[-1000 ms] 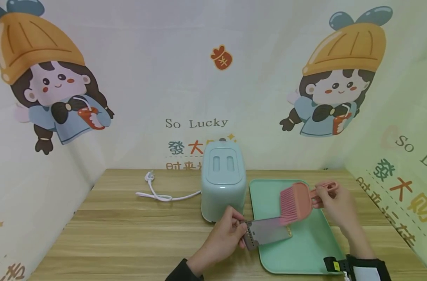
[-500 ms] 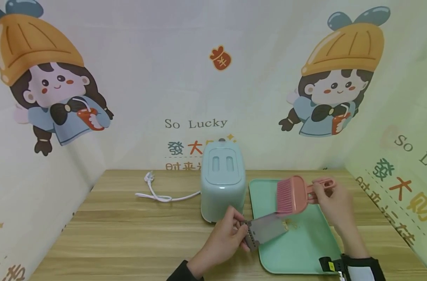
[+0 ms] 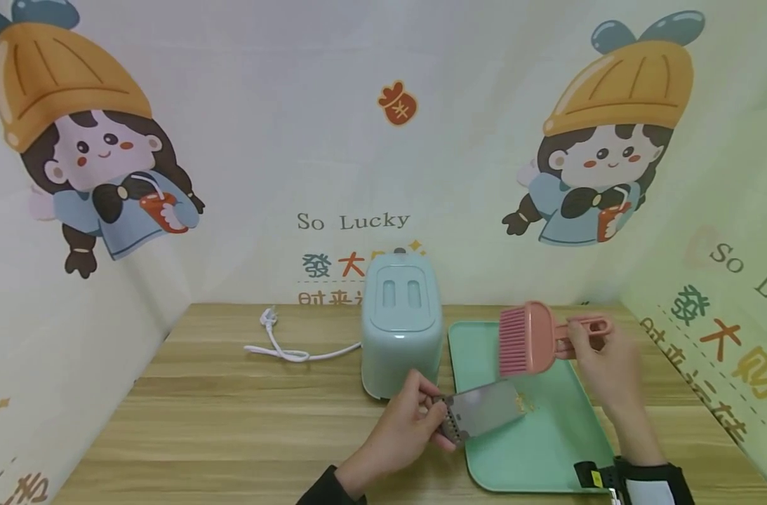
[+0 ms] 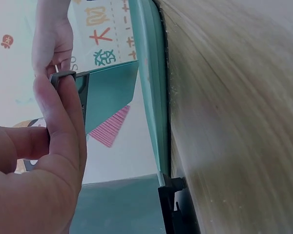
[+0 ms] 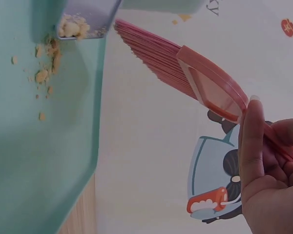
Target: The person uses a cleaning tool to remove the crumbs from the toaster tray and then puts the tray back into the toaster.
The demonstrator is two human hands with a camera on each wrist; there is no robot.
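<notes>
My left hand (image 3: 408,417) pinches the dark end of a flat metal crumb tray (image 3: 484,409), whose far end reaches over a green serving tray (image 3: 560,438). Pale crumbs (image 5: 74,27) sit at that far end, and more crumbs (image 5: 41,75) lie scattered on the green surface below. In my right hand (image 3: 610,365) I grip the handle of a pink brush (image 3: 537,338). Its bristles (image 5: 146,53) point left, above and apart from the crumb tray in the head view. The left wrist view shows the crumb tray (image 4: 110,92) side-on, with part of the bristles behind it.
A light blue toaster (image 3: 401,315) stands just beyond my left hand, left of the green tray. Its white cord and plug (image 3: 295,355) lie on the wooden table (image 3: 231,421) to the left. A printed cloth (image 3: 471,140) hangs behind.
The brush has lifted away from the crumb tray, where its bristles touched the surface a second ago. Crumbs now show beyond the crumb tray's end. The left hand stays almost in place.
</notes>
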